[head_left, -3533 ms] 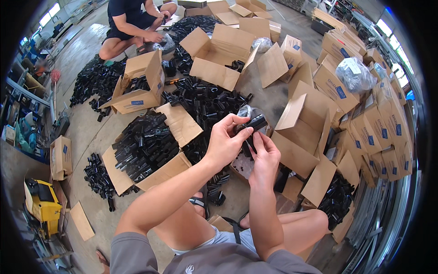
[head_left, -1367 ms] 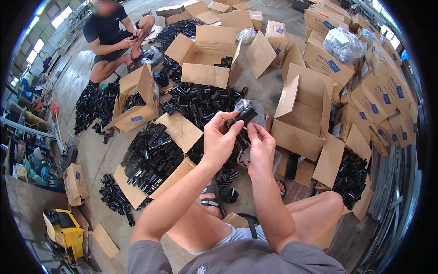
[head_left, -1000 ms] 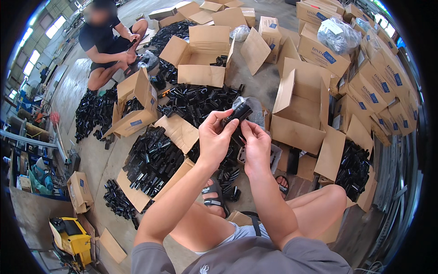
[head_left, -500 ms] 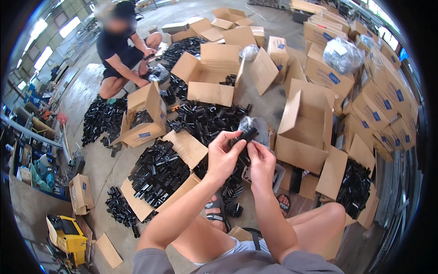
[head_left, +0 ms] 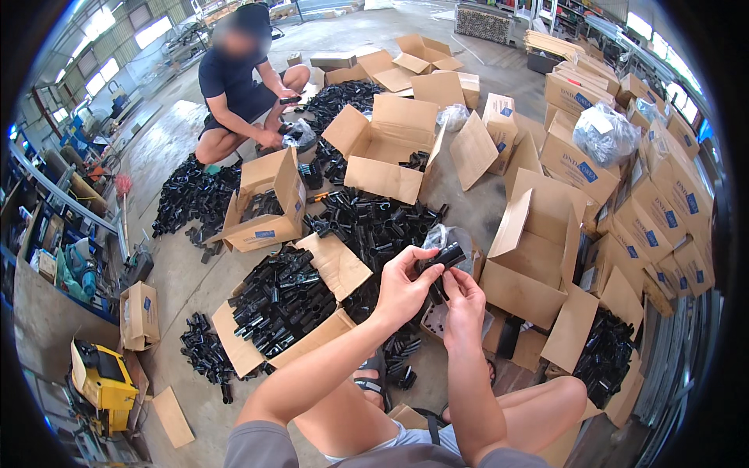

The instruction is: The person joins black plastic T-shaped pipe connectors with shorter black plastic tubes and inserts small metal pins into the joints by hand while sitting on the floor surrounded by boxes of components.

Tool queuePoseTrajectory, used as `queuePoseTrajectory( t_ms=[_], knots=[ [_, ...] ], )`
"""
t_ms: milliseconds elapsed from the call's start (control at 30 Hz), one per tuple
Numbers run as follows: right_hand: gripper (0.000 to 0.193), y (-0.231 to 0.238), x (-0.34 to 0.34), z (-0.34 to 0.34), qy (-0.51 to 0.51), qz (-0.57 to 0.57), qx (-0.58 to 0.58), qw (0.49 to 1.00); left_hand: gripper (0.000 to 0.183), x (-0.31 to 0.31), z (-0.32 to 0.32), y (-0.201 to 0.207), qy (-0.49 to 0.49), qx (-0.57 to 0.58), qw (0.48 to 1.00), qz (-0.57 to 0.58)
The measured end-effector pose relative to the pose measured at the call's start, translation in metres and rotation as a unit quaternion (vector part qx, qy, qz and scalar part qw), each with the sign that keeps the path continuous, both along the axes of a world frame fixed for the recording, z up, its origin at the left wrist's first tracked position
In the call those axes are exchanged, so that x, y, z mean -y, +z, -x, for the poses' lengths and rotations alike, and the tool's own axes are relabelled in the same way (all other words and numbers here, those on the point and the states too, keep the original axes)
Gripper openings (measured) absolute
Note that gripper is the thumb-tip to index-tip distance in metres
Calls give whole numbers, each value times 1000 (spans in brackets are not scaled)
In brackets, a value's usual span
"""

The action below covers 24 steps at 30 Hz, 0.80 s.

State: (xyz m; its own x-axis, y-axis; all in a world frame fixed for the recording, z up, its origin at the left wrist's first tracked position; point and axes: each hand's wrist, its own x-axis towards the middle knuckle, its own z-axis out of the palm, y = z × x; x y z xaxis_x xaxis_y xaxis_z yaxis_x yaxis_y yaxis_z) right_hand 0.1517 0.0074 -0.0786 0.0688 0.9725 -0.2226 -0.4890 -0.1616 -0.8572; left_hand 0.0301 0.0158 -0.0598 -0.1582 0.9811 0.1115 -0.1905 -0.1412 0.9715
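Observation:
My left hand is wrapped round a short black tube and holds it up in front of me, over the heaps of parts. Close below the tube, my right hand has its thumb and fingers pinched together. Whatever sits in that pinch is too small or too hidden to make out. Behind the tube lies a clear plastic bag. A small tray with little pieces shows partly beneath my hands. Left of my hands, an open carton is heaped with similar black tubes.
A large pile of black tubes covers the floor ahead. Open cartons stand to the right, beside stacked closed boxes. A co-worker squats at the far left, handling black parts. A yellow machine sits at the lower left.
The whole view has shifted, so the surroundings appear lower and mostly further right. Both hands stay together at the tube, which looks slightly turned. The co-worker's near-side hand has moved little.

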Motion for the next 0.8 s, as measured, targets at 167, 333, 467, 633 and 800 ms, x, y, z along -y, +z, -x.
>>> queuePoseTrajectory(
  t_ms=[167,333,467,633,800],
  knots=[
    [22,-5,-1,5,-26,-45,91,994,22,-2,2,-2,1,-24,1000,-2],
    [24,-7,-3,4,-34,-53,107,992,22,-2,2,-2,-5,-57,998,-1],
    [25,-3,-7,-1,-60,-82,167,981,22,-5,-4,-3,5,60,998,23],
    [22,17,-6,-4,-11,-82,248,965,26,4,11,1,-38,101,985,136],
    [24,13,-8,-14,19,-67,214,974,26,5,8,5,-42,99,983,146]
  ],
)
